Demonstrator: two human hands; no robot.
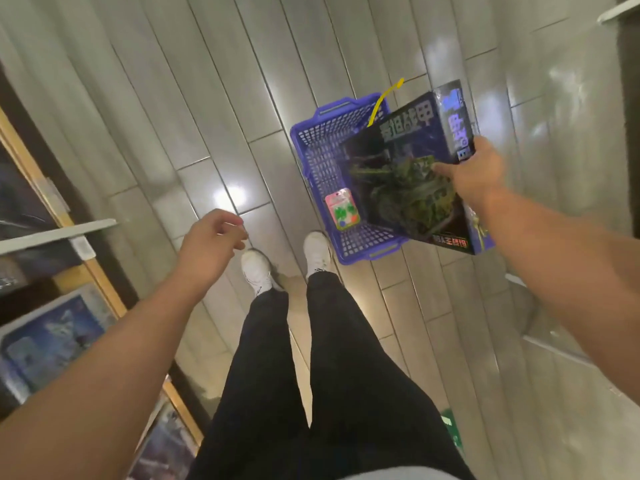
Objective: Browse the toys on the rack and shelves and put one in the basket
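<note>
A blue plastic basket [313,147] with a yellow handle stands on the tiled floor ahead of my feet. My right hand [479,171] grips a large dark toy box [405,178] with a green tank picture by its right edge, thumb on the front. The box is tilted, and its lower part overlaps the basket's right side. A small pink toy pack [341,209] lies on the basket's bottom. My left hand [211,242] hangs over the floor to the left, fingers loosely curled, holding nothing.
Wooden shelves [100,282] with boxed toys [52,337] run along the left edge. My legs and white shoes [317,251] stand just in front of the basket. A dark shelf unit [628,98] stands at the right edge.
</note>
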